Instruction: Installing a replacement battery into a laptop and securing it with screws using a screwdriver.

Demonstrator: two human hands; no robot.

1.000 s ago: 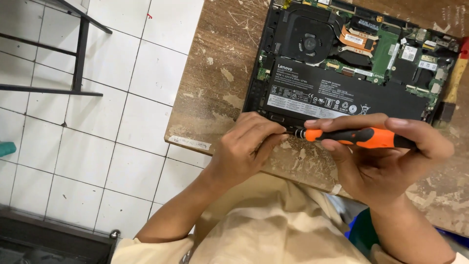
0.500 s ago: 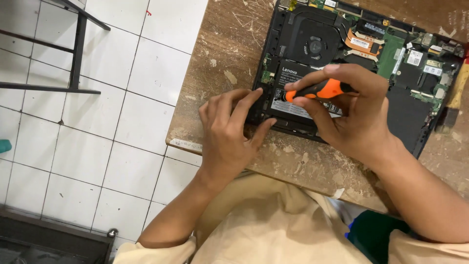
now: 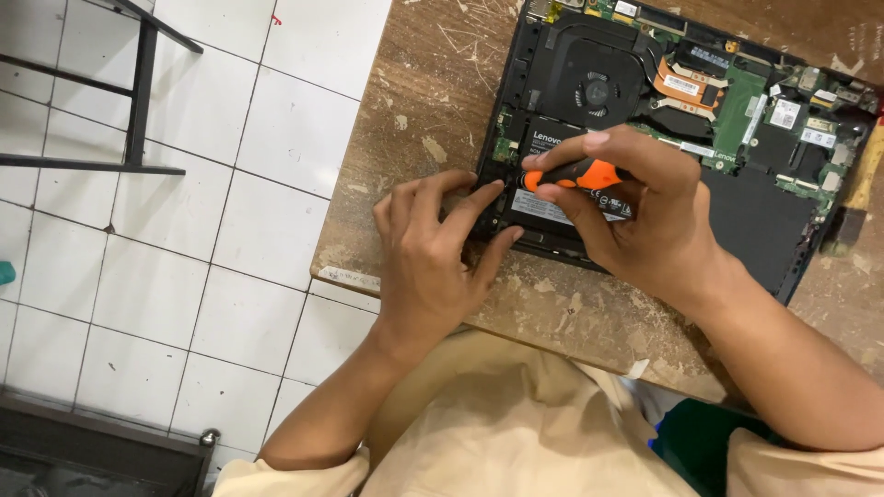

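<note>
An opened black laptop (image 3: 737,198) lies bottom-up on a worn wooden table (image 3: 433,110), showing its fan, copper heat pipe, green board and black battery. My right hand (image 3: 635,216) grips an orange-and-black screwdriver (image 3: 575,173), its tip pointing left at the laptop's near left corner. My left hand (image 3: 433,253) rests on the table edge, fingers spread, with fingertips touching that same corner beside the screwdriver tip.
A wooden-handled tool (image 3: 856,198) lies at the laptop's right edge. White floor tiles (image 3: 212,230) spread left of the table, with a black metal frame (image 3: 138,101) at upper left. My beige clothing (image 3: 516,433) fills the bottom.
The right hand carried the screwdriver from the table's front edge up onto the laptop, toward its near left corner. The left hand spread its fingers and stayed at that corner.
</note>
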